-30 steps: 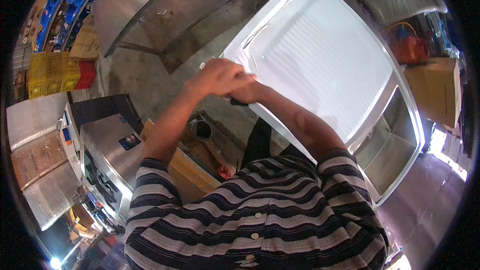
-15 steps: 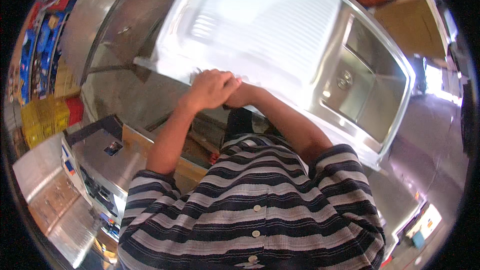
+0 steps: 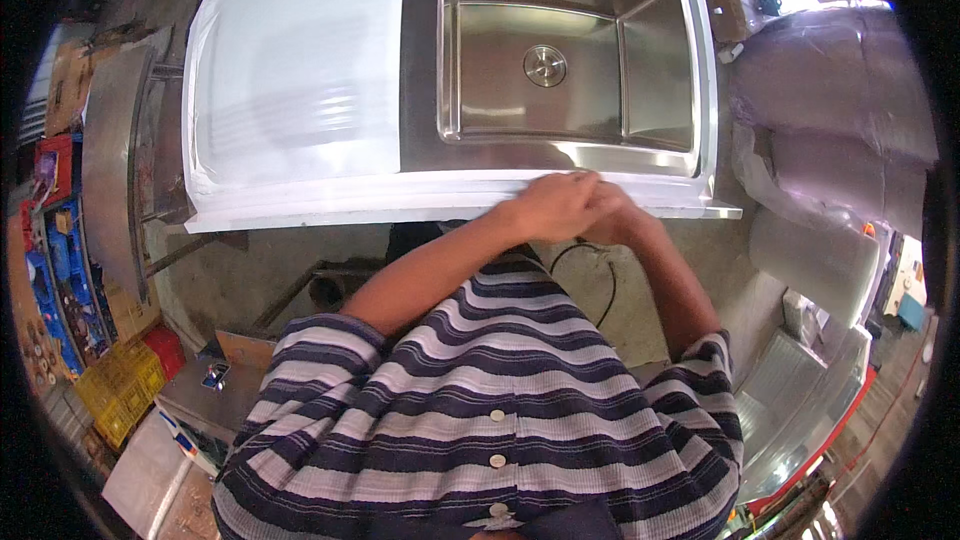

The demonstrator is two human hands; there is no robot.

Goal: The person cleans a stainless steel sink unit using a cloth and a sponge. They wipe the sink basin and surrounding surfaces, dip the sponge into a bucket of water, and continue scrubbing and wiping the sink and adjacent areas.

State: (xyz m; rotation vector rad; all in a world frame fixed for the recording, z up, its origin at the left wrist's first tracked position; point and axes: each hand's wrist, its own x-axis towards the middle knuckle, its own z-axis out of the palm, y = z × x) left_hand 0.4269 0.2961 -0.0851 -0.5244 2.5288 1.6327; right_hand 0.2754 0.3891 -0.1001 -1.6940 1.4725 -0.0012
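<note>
A stainless steel sink unit (image 3: 420,202) lies flat in front of me, with a deep basin (image 3: 560,70) and round drain on the right. Its drainboard (image 3: 300,80) on the left is covered in white film. My left hand (image 3: 553,204) rests with curled fingers on the unit's front rim, just below the basin. My right hand (image 3: 622,221) is pressed against it from the right and partly hidden under it. Whether either hand grips anything is hidden. My striped shirt fills the lower view.
A black cable (image 3: 603,285) loops on the concrete floor under the rim. Metal sheets (image 3: 105,190) and yellow crates (image 3: 118,392) sit at the left. Plastic-wrapped bundles (image 3: 830,70) and stainless units (image 3: 800,390) stand at the right.
Both hands, still pressed together, have slid along the front rim from the drainboard side to below the basin. My view has swung so the sink now lies square across the top.
</note>
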